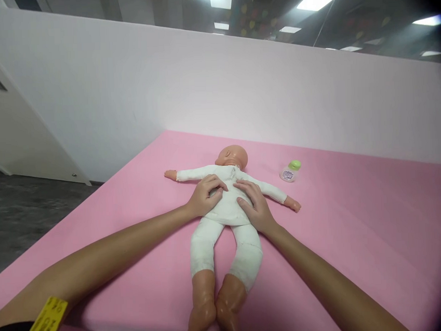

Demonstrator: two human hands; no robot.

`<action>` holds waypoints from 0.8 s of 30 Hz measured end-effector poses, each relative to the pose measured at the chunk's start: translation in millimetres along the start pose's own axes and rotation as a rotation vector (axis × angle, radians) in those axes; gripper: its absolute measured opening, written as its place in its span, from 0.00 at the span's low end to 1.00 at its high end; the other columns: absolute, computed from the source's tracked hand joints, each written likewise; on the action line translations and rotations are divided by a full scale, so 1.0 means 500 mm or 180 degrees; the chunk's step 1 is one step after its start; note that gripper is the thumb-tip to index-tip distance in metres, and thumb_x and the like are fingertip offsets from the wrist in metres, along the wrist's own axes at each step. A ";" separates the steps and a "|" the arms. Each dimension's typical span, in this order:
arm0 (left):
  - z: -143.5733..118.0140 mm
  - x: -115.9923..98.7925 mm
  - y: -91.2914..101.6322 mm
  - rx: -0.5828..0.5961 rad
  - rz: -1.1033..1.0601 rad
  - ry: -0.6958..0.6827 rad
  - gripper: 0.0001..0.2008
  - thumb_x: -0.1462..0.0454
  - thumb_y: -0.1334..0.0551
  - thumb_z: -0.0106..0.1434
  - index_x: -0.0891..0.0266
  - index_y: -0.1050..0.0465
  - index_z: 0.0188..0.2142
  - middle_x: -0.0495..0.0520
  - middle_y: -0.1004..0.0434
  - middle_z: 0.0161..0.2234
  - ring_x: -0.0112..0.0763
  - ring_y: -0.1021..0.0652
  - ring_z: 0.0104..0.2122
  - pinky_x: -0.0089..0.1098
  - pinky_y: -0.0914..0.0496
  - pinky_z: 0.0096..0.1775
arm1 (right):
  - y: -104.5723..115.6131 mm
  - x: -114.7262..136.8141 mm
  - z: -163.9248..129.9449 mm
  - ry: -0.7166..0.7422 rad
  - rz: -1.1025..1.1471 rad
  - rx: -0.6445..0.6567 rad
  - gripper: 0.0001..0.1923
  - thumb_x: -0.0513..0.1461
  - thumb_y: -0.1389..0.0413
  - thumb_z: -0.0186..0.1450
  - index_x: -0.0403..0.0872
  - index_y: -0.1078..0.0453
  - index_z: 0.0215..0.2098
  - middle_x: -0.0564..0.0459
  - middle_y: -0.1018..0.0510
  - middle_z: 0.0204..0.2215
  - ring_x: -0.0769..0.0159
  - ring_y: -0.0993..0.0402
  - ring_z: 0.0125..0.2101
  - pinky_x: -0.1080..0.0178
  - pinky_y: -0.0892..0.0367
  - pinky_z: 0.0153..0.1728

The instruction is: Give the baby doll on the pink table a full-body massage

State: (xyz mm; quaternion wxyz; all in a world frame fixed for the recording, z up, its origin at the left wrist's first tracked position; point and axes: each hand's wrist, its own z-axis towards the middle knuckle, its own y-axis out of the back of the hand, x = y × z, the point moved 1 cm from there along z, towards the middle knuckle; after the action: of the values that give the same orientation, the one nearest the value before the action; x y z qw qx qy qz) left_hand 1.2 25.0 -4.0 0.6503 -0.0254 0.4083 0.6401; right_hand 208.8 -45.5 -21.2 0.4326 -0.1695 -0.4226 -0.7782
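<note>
Doll [227, 204] in white suit lies face-up on pink counter [352, 219], arms spread. Left hand [206, 195] and right hand [253, 205] rest flat on doll's chest, fingers loosely apart, gripping nothing. Small green-capped bottle [290, 171] lies just right of doll's head.

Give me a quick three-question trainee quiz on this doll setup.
1. True or false: both hands rest on the doll's torso.
2. Which cap colour has the small bottle: A red, B green, C blue?
3. Fill in: the doll lies on its ____ on the pink mat.

Key: 1 true, left hand and right hand both lie on it; 2 B; 3 back.
</note>
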 end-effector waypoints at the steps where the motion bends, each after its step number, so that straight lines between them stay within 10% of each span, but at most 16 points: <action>1: 0.000 0.000 0.000 0.0004 0.0008 0.0005 0.11 0.71 0.44 0.65 0.61 0.22 0.39 0.53 0.27 0.35 0.36 0.26 0.39 0.39 0.31 0.47 | 0.000 0.000 0.000 -0.0020 0.0033 -0.0015 0.14 0.43 0.45 0.71 0.54 0.28 0.53 0.48 0.28 0.60 0.49 0.36 0.63 0.41 0.42 0.65; 5: 0.001 -0.001 0.001 0.0004 0.0002 0.0026 0.13 0.71 0.44 0.65 0.60 0.22 0.42 0.53 0.26 0.36 0.37 0.26 0.39 0.40 0.31 0.47 | 0.000 0.001 0.000 -0.0079 0.0152 -0.0097 0.06 0.43 0.43 0.70 0.52 0.30 0.44 0.47 0.27 0.59 0.49 0.35 0.62 0.41 0.41 0.64; 12: 0.001 0.002 0.001 0.0013 -0.0006 -0.0012 0.17 0.70 0.45 0.66 0.60 0.20 0.48 0.54 0.27 0.37 0.36 0.26 0.39 0.40 0.31 0.47 | -0.001 -0.004 0.000 0.0030 0.0000 -0.0006 0.22 0.43 0.45 0.71 0.56 0.32 0.63 0.48 0.29 0.61 0.50 0.37 0.64 0.40 0.44 0.67; 24: -0.002 -0.007 0.006 -0.0020 0.0423 -0.0149 0.14 0.64 0.42 0.67 0.57 0.19 0.46 0.57 0.27 0.44 0.43 0.29 0.49 0.48 0.36 0.56 | -0.001 -0.008 0.000 0.0058 0.0005 -0.0015 0.19 0.44 0.45 0.72 0.58 0.29 0.61 0.50 0.29 0.61 0.50 0.37 0.64 0.40 0.43 0.67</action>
State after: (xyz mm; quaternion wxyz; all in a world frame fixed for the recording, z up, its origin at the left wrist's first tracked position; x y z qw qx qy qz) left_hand -1.6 22.1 -1.3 0.6157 0.0147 0.3918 0.6835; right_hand 210.6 -43.3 -24.0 0.4366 -0.1638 -0.4166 -0.7804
